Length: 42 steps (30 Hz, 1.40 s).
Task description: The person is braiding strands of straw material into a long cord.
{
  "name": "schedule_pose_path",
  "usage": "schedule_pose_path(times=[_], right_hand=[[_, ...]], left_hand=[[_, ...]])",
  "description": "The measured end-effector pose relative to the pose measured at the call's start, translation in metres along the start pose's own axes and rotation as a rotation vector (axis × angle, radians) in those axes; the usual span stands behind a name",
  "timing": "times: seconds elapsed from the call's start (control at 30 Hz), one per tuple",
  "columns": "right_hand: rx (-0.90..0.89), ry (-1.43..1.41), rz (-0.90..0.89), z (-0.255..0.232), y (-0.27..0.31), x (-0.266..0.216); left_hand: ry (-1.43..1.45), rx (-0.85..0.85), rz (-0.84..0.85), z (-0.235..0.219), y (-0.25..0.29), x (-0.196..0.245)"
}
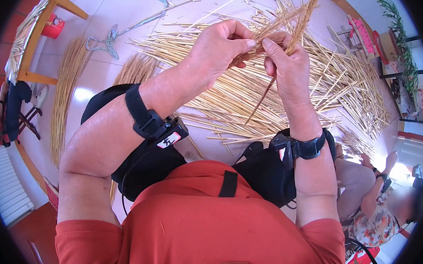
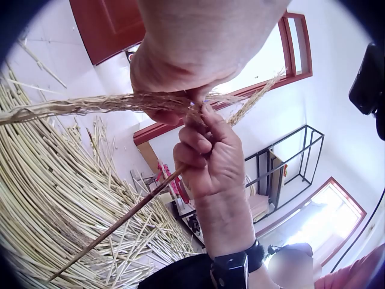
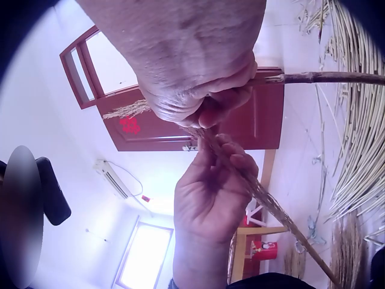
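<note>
In the head view my left hand [image 1: 218,47] and right hand [image 1: 287,69] meet over a floor pile of straw. Both pinch dried grass stalks with feathery seed heads [image 1: 306,22], thumbs close together. From under the right hand a thin brown stem [image 1: 260,101] slants down. The left wrist view shows the right hand [image 2: 213,150] with fingers curled round that stem [image 2: 120,221], and a feathery strand [image 2: 78,107] running out from the left hand [image 2: 174,78]. In the right wrist view a stalk [image 3: 271,205] passes along the left hand's fingers. The exact crossing is hidden by the fingers.
A wide pile of pale straw stalks [image 1: 209,93] covers the floor ahead. Bundles with brushy heads [image 1: 68,87] lie at the left, near a wooden table [image 1: 36,77] and a red bucket [image 1: 53,26]. Another person [image 1: 376,214] sits at the right. A twisted plastic strip [image 1: 109,41] lies on the floor.
</note>
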State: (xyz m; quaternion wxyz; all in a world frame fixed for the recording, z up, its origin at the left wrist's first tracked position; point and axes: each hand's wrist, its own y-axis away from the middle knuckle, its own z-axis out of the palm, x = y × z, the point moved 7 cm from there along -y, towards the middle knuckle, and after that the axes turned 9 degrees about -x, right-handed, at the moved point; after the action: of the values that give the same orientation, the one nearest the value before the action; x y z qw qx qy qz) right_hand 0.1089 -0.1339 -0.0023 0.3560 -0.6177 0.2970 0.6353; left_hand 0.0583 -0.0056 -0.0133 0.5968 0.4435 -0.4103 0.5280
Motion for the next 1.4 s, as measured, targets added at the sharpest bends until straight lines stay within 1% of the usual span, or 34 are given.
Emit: schedule_pose_path(times=[0.27,0.33,0.47,0.73,1.0,1.1,1.3,1.37,1.4], right_hand=[[-0.013,0.003,-0.004,0.0025,0.0009,-0.003],[-0.011,-0.005,0.001,0.0024,0.001,-0.0025],[-0.014,-0.008,0.027,0.0015,0.0011,-0.0016],[-0.013,-0.018,0.019,0.0014,0.0009,-0.0015],[0.0,-0.05,0.003,0.0026,0.0015,-0.0039],[0.005,0.006,0.023,-0.0007,0.0015,-0.0019],[0.003,-0.118,0.026,-0.0019,0.0024,0.0014],[0.001,-0.06,-0.028,-0.0035,0.0015,-0.0006],[0.001,-0.059,-0.028,-0.0038,0.0012,-0.0008]], left_hand=[[0.059,0.012,-0.004,-0.0006,0.0005,-0.0025],[0.087,0.011,-0.031,0.0004,0.0009,-0.0029],[0.094,0.01,-0.053,0.0017,0.0026,-0.0022],[0.11,0.027,-0.058,0.0006,0.0024,-0.0031],[0.075,0.031,-0.049,0.0008,0.0015,-0.0038],[0.058,0.021,-0.039,0.0026,0.0027,-0.002],[0.042,0.016,-0.026,0.0036,0.0017,-0.003],[0.041,0.015,-0.025,0.0033,0.0012,-0.0041],[0.038,0.005,-0.02,0.0039,0.001,-0.0043]])
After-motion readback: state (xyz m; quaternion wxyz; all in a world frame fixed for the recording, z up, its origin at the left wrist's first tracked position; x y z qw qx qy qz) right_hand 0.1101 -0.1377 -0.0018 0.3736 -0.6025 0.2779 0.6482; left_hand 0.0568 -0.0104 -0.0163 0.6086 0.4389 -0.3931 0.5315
